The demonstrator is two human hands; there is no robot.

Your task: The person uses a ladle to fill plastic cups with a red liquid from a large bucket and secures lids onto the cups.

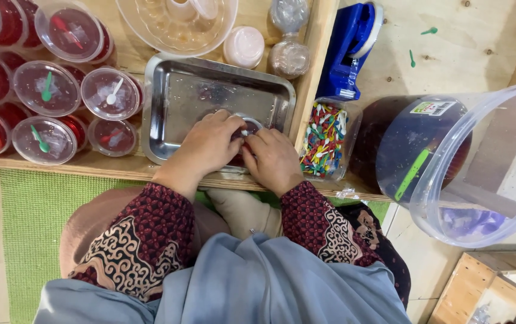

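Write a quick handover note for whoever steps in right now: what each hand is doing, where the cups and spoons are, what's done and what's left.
Left hand and right hand both press on a small lidded cup in the steel tray.
Done: sealed red cups with little spoons on top stand at the left.
Supplies: box of coloured spoons right of the tray, big tub of dark red liquid further right.
Left: the cup in hand isn't with the others yet.

Blue tape dispenser (351, 51), clear bucket (480, 174) w/ red liquid, sealed cups (48, 87).
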